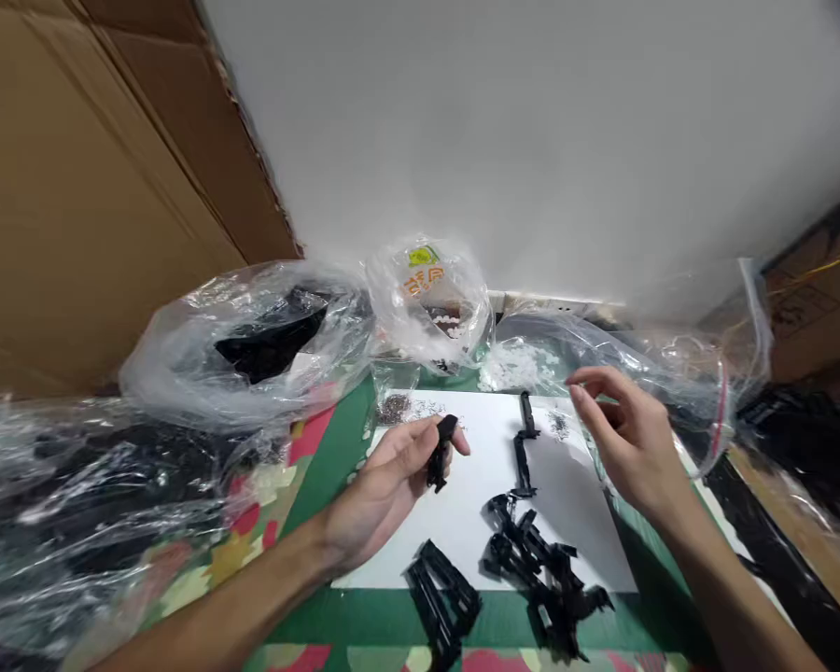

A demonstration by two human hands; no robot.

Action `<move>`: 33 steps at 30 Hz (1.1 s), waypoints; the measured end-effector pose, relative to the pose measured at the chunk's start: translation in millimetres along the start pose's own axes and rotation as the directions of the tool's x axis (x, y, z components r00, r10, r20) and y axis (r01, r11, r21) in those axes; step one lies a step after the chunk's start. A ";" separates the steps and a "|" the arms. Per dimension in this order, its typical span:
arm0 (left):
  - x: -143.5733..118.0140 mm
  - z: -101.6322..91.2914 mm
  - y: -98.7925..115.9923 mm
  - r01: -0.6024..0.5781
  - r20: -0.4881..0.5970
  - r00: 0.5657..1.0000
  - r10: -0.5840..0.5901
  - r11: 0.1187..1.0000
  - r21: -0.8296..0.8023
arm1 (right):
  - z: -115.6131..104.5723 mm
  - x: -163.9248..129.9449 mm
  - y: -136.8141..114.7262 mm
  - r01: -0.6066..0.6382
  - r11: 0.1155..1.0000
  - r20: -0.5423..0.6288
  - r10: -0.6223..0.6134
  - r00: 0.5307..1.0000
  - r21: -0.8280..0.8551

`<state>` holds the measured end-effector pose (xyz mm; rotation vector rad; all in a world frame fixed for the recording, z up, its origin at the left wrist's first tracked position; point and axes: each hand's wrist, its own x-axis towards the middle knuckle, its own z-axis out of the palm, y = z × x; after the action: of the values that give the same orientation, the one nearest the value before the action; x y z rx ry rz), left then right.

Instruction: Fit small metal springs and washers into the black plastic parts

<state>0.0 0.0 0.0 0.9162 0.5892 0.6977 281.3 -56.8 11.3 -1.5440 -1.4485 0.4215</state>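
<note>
My left hand (385, 485) pinches a small black plastic part (441, 453) between thumb and fingers, above a white sheet (476, 523). My right hand (626, 434) hovers over the sheet's right edge with fingers curled and apart, holding nothing. Between the hands two slim black parts (525, 446) lie end to end on the sheet. A heap of black plastic parts (539, 569) sits at the sheet's near edge, and a stack of similar pieces (441, 597) lies beside it to the left.
Clear plastic bags ring the sheet: one with black parts (252, 345) at back left, one with white bits (434, 299) behind, one (658, 364) at right. Tiny metal pieces (396, 408) lie at the sheet's far corner. Cardboard boxes (77, 187) stand left.
</note>
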 end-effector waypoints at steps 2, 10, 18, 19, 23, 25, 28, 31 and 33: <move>-0.3 1.1 1.2 -0.007 -0.010 1.000 0.007 1.000 -0.007 | 1.9 1.2 7.4 -0.002 0.998 -0.083 -0.003 0.997 -0.057; 1.4 -0.2 11.3 0.034 -0.038 0.999 -0.039 0.993 -0.112 | 0.7 2.1 17.0 0.032 0.983 -0.096 -0.050 0.994 -0.178; 2.2 -0.6 11.3 0.041 0.026 0.999 -0.044 0.995 0.088 | -9.5 7.6 20.0 0.012 0.983 -0.170 0.020 0.985 0.181; 2.6 -1.1 11.2 0.046 0.039 0.998 -0.050 0.995 0.090 | -11.4 8.8 20.4 0.014 0.977 -0.169 0.023 0.985 0.213; 4.1 -2.0 10.4 0.055 0.048 0.997 -0.058 0.997 0.059 | -22.4 14.7 24.5 0.012 0.952 -0.212 0.056 0.976 0.307; 4.5 -0.9 9.0 0.052 0.036 0.998 -0.055 0.997 0.062 | -29.2 16.9 28.2 0.014 0.948 -0.243 0.068 0.968 0.319; 4.8 1.8 5.5 0.058 -0.002 0.998 -0.058 0.993 0.103 | -39.0 18.2 32.5 -0.016 0.959 -0.157 0.062 0.986 0.283; 6.3 3.0 1.0 0.040 -0.042 0.999 -0.034 0.984 0.171 | -44.7 17.5 30.5 -0.090 0.989 0.211 0.064 0.975 0.115; 8.5 1.8 -1.6 0.014 -0.044 0.999 -0.004 0.975 0.221 | -44.5 16.5 25.7 -0.098 0.995 0.430 0.098 0.897 -0.022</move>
<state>7.1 4.8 -1.9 1.1071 0.7192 0.6534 334.8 -55.5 18.5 -1.5923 -1.7053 0.8687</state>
